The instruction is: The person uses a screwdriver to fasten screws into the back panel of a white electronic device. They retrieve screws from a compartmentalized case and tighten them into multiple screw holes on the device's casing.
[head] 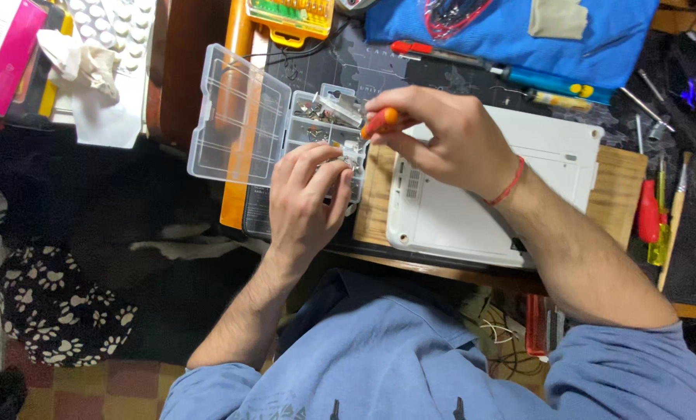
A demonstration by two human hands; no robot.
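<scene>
While the white device (488, 194) is lying case-closed just right of the clear parts box (317, 124), the right hand (449, 140) is clamping an orange-handled screwdriver (381, 120) over that box; the left hand (309, 198), fingers together, is picking at its compartments. Opening the device appears barely begun.

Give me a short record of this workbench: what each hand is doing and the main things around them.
left hand: fingers in the clear parts organizer, lid open
right hand: holds an orange-handled screwdriver
centre: white laptop, underside up, on a wooden board
right edge: red screwdriver
back: blue cloth
</scene>
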